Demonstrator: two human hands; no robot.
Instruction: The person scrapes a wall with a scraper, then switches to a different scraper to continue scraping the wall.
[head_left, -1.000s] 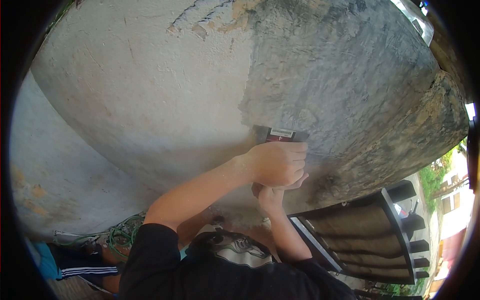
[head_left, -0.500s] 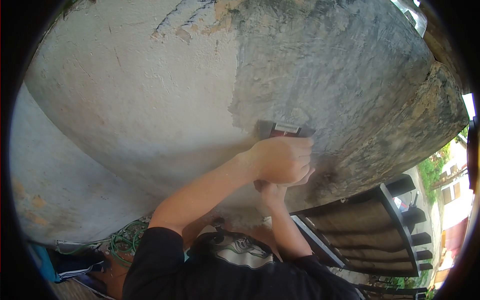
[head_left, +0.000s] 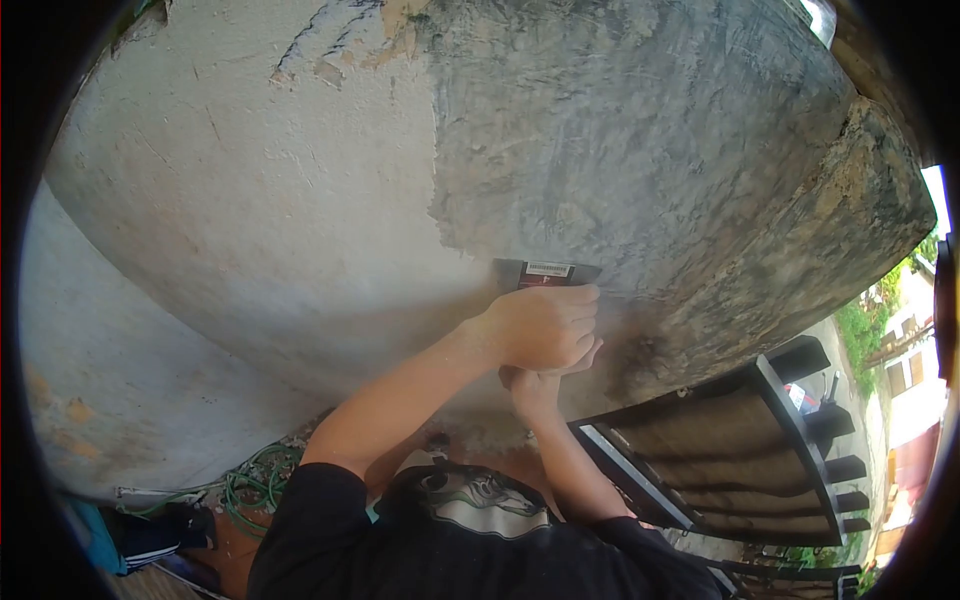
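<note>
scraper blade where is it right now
In the head view the scraper blade sits just right of centre, flat against the wall where pale paint meets bare grey patch, directly above the left hand gripping it, with the right hand below.

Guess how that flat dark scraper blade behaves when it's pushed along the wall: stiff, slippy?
The flat dark scraper blade with a white label probably stays fairly stiff: its edge looks straight against the rough grey wall. It likely drags rather than slides on that coarse surface. Both hands, left hand over right hand, hint it needs force.
</note>
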